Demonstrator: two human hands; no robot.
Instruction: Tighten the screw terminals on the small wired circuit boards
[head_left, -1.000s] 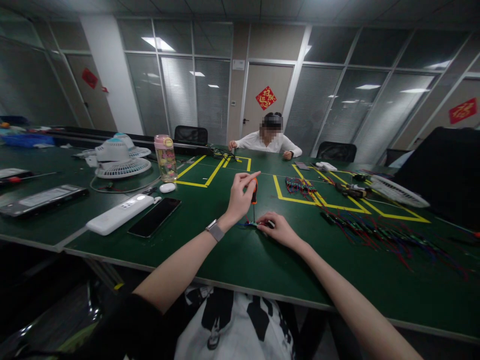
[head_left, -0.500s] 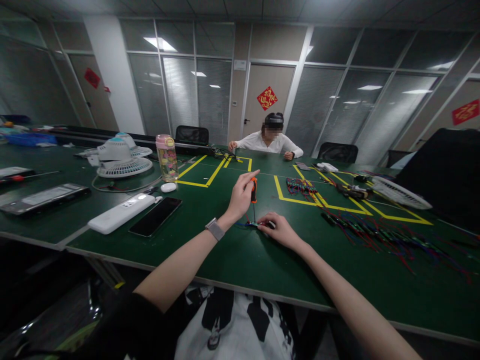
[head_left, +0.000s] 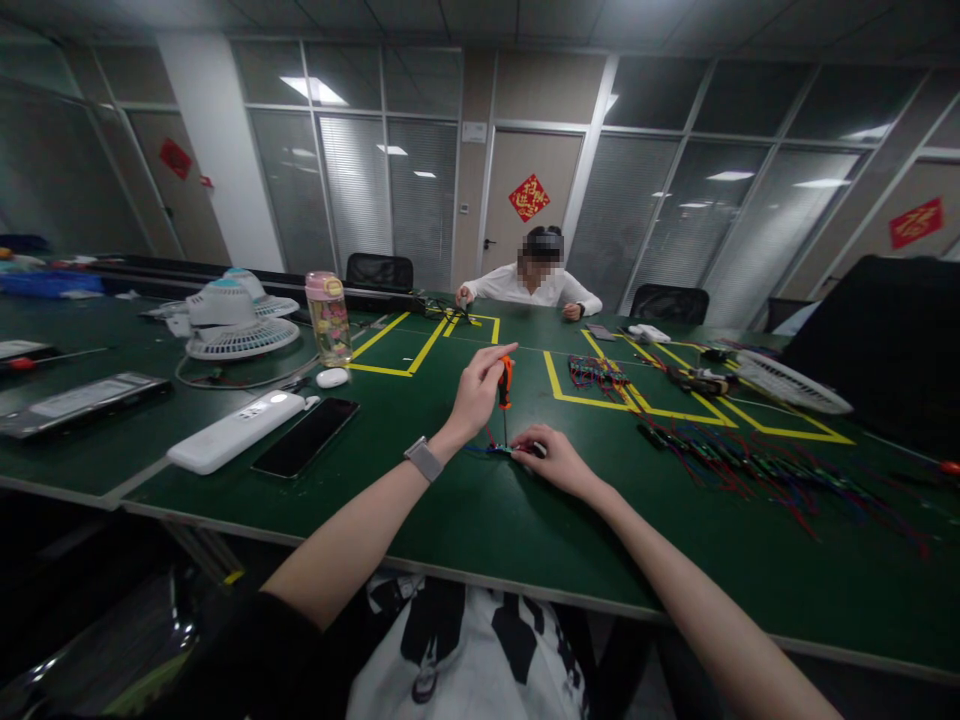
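My left hand is closed on the orange and black handle of a screwdriver, which stands upright. Its thin shaft points down at a small green circuit board with red and blue wires, lying on the green table. Whether the tip touches a screw is too small to see. My right hand rests on the table and pinches the board's right end between thumb and fingers. Those fingertips partly cover the board.
Wired circuit boards lie in a pile to the right and a smaller bundle beyond. On the left are a phone, a white power strip, a bottle and fans. A person sits opposite.
The view has shifted slightly. More of the screwdriver's handle shows below my left hand, whose fingers have moved a little on it. My right hand keeps its hold on the board.
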